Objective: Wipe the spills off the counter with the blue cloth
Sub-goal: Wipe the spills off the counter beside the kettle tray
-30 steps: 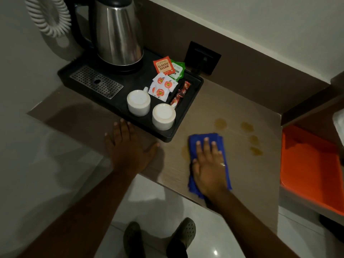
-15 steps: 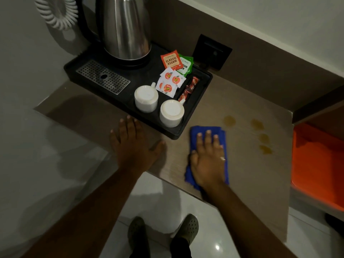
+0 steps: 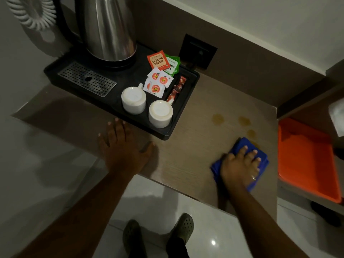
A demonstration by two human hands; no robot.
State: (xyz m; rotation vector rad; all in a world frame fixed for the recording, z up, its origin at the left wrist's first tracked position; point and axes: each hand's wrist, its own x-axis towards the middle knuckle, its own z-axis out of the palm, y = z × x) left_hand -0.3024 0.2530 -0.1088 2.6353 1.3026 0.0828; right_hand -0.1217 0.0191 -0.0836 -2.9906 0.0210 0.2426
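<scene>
The right hand presses flat, fingers spread, on the blue cloth; it should keep firm pressure and sweep away from the tray over each spill. The cloth is folded, bright blue, just beside the orange bin. The left hand rests open on the counter, holding nothing.

Right hand presses flat on the blue cloth beside brown spills; left hand rests flat on the counter
</scene>
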